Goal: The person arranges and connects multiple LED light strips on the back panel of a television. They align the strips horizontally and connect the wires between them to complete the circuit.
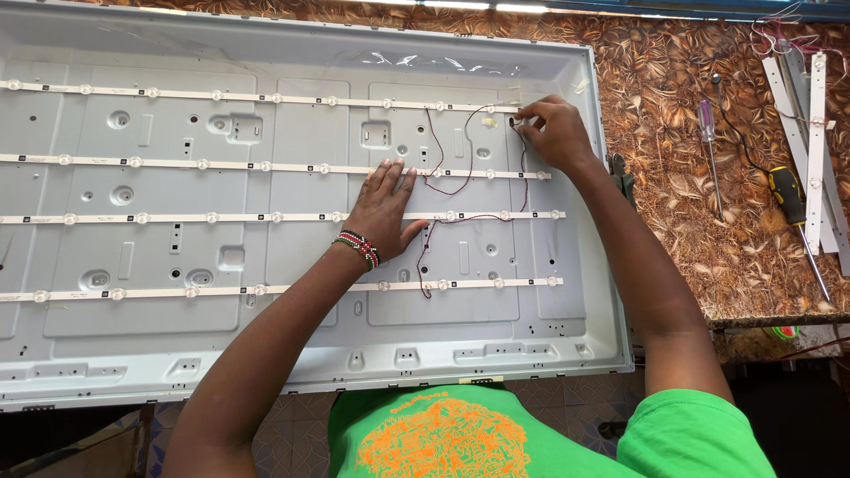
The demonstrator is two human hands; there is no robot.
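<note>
Head view: thin wire [522, 124] is pinched by right hand [553, 133] fingertips; beside it, left hand [382, 212] is pressed flat, open, on panel [266, 248].

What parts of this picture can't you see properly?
- Head view: what the right hand pinches at the end of the top light strip is hidden by its fingers.
- The panel is cut off by the left edge.
- The left hand covers part of a strip.
- Tiny marks on the strips are too small.

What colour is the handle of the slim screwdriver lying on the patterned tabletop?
Purple, translucent handle on the slim screwdriver; seen in the head view, right of the right hand.
</note>
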